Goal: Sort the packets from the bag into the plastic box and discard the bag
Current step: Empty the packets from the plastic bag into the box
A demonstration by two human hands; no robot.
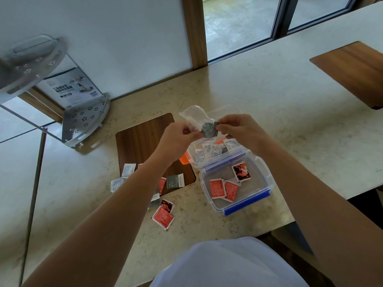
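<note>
At the centre of the frame, a person's left hand (178,133) and right hand (238,129) meet above the stone-patterned worktop (259,90), each grip pinched narrow. The left hand holds a clear plastic bag (193,116), its loose end rising toward the upper left; the right hand pinches a grey packet (208,129) at the bag's mouth, where the two hands nearly touch.

Just below them sits a clear plastic box (209,160) holding upright white packets (209,152). Touching its near side, lower right of centre, a second clear container with blue clips (246,204) holds three orange packets, one (217,188) lying flat, and a black-and-orange one (241,172).

Left of the boxes, loose packets lie scattered across a dark wooden board (141,139) and the worktop beside it, among them a grey packet (175,181) and an orange packet (163,217). A perforated metal rack (83,123) stands at the left.
</note>
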